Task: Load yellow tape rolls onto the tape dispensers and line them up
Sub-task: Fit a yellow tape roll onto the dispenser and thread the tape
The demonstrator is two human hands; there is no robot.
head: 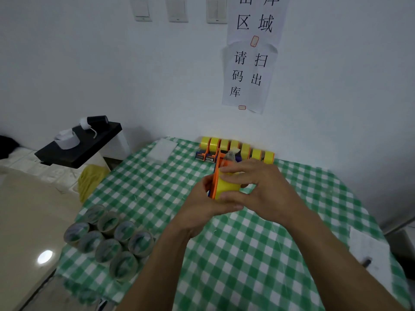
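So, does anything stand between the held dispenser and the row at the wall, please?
Nothing visible does: the left hand and right hand hold the dispenser just before the row, only cloth between.

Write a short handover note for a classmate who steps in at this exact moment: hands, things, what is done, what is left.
Left hand holds the orange dispenser above the table.
Right hand grips the yellow roll against it.
Done: a row of yellow rolls stands at the table's far edge; the leftmost ones sit in dispensers.
Left: seat this roll, then add the dispenser to the row.
Greyish rolls stand at the near left.
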